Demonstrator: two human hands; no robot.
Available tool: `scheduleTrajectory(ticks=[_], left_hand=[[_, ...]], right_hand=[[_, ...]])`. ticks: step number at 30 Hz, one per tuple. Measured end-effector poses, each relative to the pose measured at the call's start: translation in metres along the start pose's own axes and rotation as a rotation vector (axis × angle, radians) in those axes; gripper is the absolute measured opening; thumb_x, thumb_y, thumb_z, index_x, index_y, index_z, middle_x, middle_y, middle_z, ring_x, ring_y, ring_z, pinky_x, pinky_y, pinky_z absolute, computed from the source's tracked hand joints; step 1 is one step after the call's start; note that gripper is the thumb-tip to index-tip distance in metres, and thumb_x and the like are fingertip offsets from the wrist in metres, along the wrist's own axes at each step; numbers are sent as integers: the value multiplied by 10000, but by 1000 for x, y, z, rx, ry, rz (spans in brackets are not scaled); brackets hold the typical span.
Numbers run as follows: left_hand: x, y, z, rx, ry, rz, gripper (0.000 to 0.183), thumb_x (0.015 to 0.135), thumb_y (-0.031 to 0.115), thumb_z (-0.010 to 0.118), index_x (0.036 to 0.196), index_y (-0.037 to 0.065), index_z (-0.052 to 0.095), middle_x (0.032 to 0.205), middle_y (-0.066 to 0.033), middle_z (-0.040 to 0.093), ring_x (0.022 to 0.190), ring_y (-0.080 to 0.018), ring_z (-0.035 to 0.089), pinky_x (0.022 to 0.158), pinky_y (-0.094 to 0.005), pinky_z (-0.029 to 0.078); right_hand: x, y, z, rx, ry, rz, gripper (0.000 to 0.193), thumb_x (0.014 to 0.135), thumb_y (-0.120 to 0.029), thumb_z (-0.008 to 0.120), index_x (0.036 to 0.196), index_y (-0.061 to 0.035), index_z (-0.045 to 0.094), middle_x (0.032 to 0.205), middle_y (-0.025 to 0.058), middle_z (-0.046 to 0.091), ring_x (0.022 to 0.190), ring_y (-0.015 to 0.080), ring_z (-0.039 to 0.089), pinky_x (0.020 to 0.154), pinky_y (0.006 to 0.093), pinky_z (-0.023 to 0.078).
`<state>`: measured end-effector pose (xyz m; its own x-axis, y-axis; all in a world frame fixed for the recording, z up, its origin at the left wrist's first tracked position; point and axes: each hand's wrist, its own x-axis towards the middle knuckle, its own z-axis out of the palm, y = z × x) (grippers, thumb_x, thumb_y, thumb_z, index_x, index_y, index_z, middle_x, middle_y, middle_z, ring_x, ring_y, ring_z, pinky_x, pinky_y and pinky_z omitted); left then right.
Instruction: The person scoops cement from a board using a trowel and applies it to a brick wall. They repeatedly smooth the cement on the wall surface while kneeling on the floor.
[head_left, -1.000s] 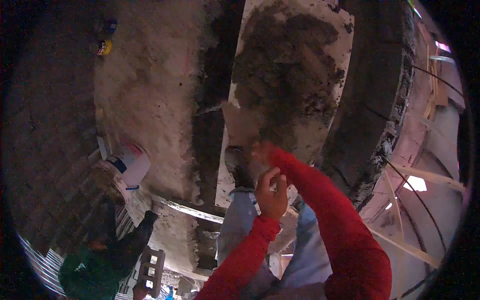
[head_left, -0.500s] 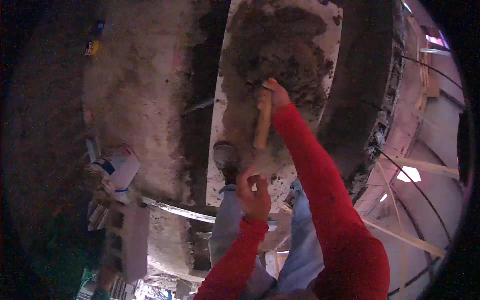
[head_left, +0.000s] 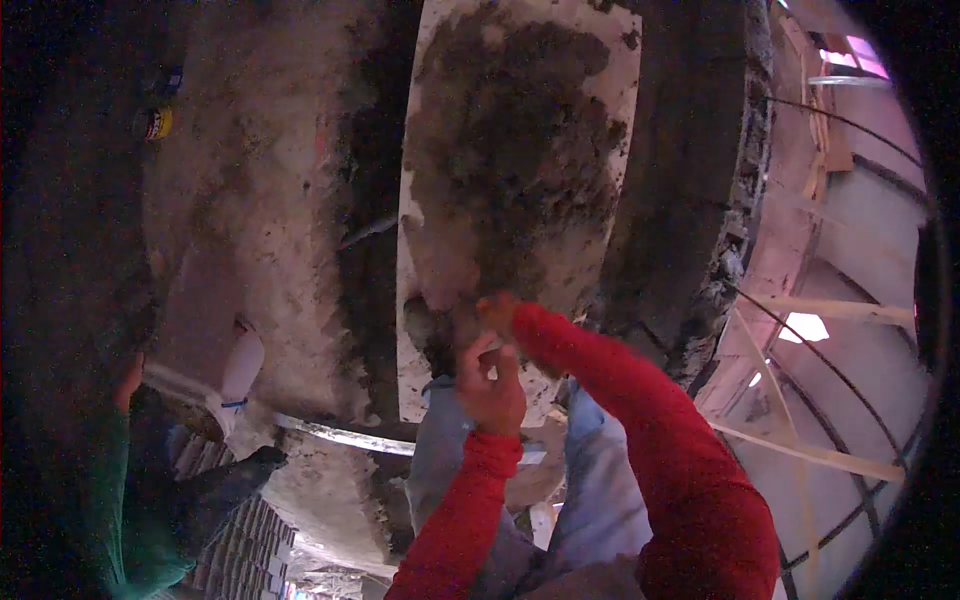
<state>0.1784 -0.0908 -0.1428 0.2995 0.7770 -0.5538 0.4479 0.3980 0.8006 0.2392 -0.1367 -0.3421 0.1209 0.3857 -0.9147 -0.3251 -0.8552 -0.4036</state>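
Note:
My right hand (head_left: 497, 312) is drawn in just beyond my left hand, its fingers smeared by motion. A pale, blurred flat piece (head_left: 443, 278) beside it looks like the wooden bar it gripped before, but its outline is unclear. My left hand (head_left: 492, 388) is raised above my legs, fingers and thumb curled into a ring; anything pinched there is too small to make out. Below lies a long pale board (head_left: 622, 70), largely covered with wet grey-brown mortar (head_left: 510, 130). My dark boot (head_left: 428, 332) stands on its near left part.
At lower left, another person's green sleeve (head_left: 115, 490) and hand (head_left: 128, 382) are near a white sack (head_left: 243, 365). Stacked blocks (head_left: 235, 545) lie below. A yellow container (head_left: 159, 123) is at far left. Wooden strips (head_left: 835, 310) and dark rods (head_left: 850, 385) cross the right side.
My right hand has come back from the mortar toward my left hand, which stays curled. The view has shifted slightly. The green-sleeved person shows more at lower left.

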Motion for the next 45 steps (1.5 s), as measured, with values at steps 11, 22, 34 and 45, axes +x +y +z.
scheduleTrajectory(ticks=[11,22,34,45], left_hand=[[-6,-14,12,135,17,89,224,796,96,621,991,-4,578,867,-89,600,721,-150,589,673,-293,472],[-6,-20,16,51,-31,47,202,788,88,624,966,4,576,898,-95,601,721,-169,584,668,-298,471],[-4,-11,18,132,-99,-27,300,850,274,609,1021,33,560,899,-47,573,834,-143,525,783,-298,431],[-12,-21,19,58,-122,11,195,827,153,617,977,35,576,875,-70,598,761,-164,562,683,-294,450]], right_hand=[[-15,-94,-101,947,7,-52,257,827,-344,550,792,-90,539,621,32,519,472,174,496,426,330,427],[-154,-98,-160,1304,-487,-165,361,878,-424,396,932,-84,505,594,18,466,415,139,428,386,300,392],[-77,-5,-96,27,308,279,288,810,-246,554,990,-25,596,815,185,629,662,255,629,574,421,505],[-27,15,-210,-28,522,43,204,825,-162,542,974,-27,575,691,118,599,597,233,597,536,377,494]])
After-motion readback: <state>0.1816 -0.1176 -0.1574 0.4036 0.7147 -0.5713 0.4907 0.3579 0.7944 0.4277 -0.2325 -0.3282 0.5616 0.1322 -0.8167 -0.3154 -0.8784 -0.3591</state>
